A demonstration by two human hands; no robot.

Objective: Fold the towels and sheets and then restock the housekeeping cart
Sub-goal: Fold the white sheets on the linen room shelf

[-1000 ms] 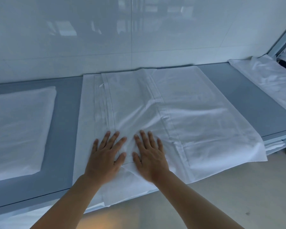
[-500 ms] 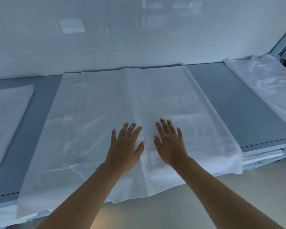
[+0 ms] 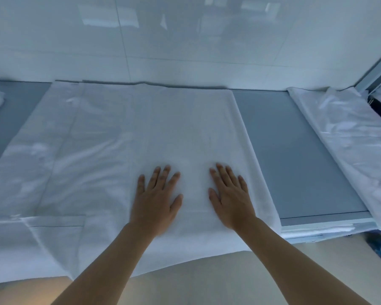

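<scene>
On the grey table [image 3: 295,155], both hands press flat on the sheet [image 3: 123,137].

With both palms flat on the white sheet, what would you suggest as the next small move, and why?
Probably sweep the left hand outward to the left. Both hands, right hand too, lie flat on the sheet, which looks smooth around them, while creases show on its left part and its near edge overhangs the table.

A glossy white tiled wall [image 3: 185,40] is seen behind the long grey-topped table [image 3: 295,155]; a pale beige floor [image 3: 207,280] lies below.
</scene>
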